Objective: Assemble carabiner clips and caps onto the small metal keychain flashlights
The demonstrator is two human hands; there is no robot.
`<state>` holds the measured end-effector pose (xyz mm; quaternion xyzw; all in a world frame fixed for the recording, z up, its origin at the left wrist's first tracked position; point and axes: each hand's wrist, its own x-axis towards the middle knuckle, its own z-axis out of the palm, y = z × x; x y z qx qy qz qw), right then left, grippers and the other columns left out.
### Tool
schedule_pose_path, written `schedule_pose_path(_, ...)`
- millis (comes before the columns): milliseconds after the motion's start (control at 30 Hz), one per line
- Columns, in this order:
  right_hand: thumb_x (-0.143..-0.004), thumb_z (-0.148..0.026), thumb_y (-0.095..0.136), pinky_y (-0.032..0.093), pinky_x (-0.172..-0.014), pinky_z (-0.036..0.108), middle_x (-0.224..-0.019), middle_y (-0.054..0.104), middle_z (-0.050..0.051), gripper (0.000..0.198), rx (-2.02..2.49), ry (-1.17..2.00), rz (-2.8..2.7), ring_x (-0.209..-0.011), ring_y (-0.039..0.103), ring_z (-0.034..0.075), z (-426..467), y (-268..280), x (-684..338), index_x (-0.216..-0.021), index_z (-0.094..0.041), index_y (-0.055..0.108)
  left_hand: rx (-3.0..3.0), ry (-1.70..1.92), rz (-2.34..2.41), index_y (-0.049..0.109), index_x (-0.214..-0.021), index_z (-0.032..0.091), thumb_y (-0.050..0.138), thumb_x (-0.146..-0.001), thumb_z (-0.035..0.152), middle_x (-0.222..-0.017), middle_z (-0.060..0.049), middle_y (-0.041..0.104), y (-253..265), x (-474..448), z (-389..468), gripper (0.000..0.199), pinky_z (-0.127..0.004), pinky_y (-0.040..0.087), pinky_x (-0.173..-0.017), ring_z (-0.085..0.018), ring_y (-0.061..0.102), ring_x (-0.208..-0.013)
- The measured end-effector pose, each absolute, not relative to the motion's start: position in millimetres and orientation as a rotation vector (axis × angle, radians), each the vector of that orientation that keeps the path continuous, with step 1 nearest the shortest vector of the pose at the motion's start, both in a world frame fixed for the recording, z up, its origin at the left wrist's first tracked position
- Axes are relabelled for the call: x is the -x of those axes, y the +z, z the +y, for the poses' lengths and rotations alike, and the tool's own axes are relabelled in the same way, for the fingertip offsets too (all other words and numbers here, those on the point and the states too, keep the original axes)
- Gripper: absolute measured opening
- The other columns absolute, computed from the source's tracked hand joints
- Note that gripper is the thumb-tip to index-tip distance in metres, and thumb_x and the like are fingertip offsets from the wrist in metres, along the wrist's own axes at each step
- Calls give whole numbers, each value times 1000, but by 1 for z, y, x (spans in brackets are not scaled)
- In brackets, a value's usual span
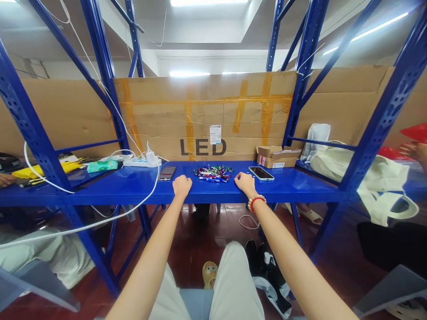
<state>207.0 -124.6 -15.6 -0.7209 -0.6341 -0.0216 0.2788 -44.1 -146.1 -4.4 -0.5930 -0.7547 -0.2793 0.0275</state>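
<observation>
My left hand (182, 186) rests as a loose fist on the front part of the blue metal shelf (296, 189), with nothing seen in it. Curled on the same surface is my right hand (245, 183), also closed, a beaded bracelet at its wrist. Between the two, slightly farther back, lies a heap of small shiny colourful pieces (218, 170), with several blue pen-like sticks (213, 179) along its front. Neither hand touches the heap. A phone (261, 173) lies just right of my right hand. Left of my left hand sits a dark phone (167, 173).
A white power strip (142, 161) with plugs and cables stands at the back left; one cable (116, 216) crosses the front. An open cardboard box (278, 156) stands back right. Tall cardboard (153, 120) closes the rear. Blue posts (376, 106) flank the shelf. People's hands show at both sides.
</observation>
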Motion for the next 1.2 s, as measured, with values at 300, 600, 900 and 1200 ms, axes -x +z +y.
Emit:
schedule_pose_path(300, -83, -25, 42, 36, -84, 37, -98, 66, 11, 25, 1938, -64, -1703, -104, 52, 27, -126, -15, -206, -92, -17, 64, 1830, -871, -2319, 67, -93, 11, 36, -81, 23, -95, -16, 68, -5, 45, -145, 34, -34, 45, -80, -26, 62, -95)
schedule_pose_path(600, -84, -25, 42, 37, -83, 33, -97, 66, 11, 26, 1945, -82, -1714, -104, 52, 26, -130, -14, -206, -94, -16, 64, 1819, -906, -2315, 67, -88, 12, 37, -81, 22, -91, -15, 68, -8, 45, -146, 32, -34, 46, -78, -27, 63, -93)
schedule_pose_path(900, -85, -25, 42, 37, -82, 32, -98, 66, 12, 25, 1932, -80, -1701, -103, 54, 25, -133, -13, -205, -96, -15, 62, 1777, -972, -2324, 61, -88, 14, 37, -82, 24, -91, -14, 68, -8, 44, -149, 27, -32, 46, -76, -25, 64, -91)
schedule_pose_path(1200, -85, -27, 41, 39, -81, 32, -96, 66, 11, 27, 1923, -75, -1687, -101, 56, 24, -132, -13, -207, -101, -17, 60, 1785, -971, -2318, 57, -94, 14, 38, -82, 24, -92, -14, 68, -7, 44, -149, 25, -32, 45, -76, -25, 64, -89)
